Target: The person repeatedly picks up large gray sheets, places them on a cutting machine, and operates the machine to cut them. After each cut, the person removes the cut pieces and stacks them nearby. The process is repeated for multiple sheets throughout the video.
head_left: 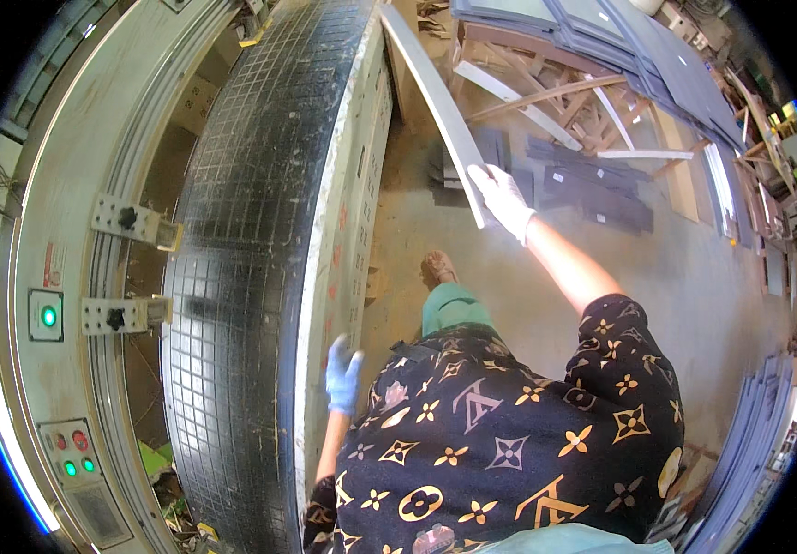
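Observation:
My right hand [503, 197], in a white glove, grips the near end of a long grey board [431, 95] that slants up and away toward the machine's far end. My left hand [342, 371], in a blue glove, hangs free beside the machine's edge with its fingers apart and nothing in it. The black gridded machine table [251, 231] runs along my left side. My patterned black shirt fills the lower middle of the view.
A control panel with green and red buttons [72, 452] sits on the machine's frame at the left. Grey panels [592, 185] lie on the concrete floor ahead, with a wooden pallet frame [546, 83] and stacked dark sheets [657, 55] behind. More panels stand at the right.

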Available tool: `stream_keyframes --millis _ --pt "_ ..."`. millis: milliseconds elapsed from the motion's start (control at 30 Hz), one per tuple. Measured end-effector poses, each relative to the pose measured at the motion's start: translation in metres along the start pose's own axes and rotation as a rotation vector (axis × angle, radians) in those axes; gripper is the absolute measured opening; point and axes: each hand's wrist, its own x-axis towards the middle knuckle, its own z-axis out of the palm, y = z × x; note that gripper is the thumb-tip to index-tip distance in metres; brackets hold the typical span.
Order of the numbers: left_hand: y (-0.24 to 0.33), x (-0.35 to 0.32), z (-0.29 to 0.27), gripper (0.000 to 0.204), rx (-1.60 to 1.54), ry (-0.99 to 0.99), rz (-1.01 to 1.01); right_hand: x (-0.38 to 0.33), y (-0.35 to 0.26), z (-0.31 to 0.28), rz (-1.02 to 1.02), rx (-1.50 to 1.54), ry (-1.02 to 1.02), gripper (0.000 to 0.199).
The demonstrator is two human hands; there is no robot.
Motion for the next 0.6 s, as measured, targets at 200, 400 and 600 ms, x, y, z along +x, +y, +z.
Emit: stream_keyframes --millis 200,400,600 --pt "0.17 0.15 0.129 0.059 0.021 -0.24 0.446 0.117 -0.028 0.018 0.039 0.323 0.042 0.034" --pt "0.213 0.232 0.21 0.07 0.183 -0.14 0.59 0.168 -0.052 0.022 0.069 0.405 0.069 0.035" --pt "0.223 0.27 0.226 0.073 0.129 -0.124 0.489 0.217 -0.041 0.024 -0.027 0.458 0.093 0.032"
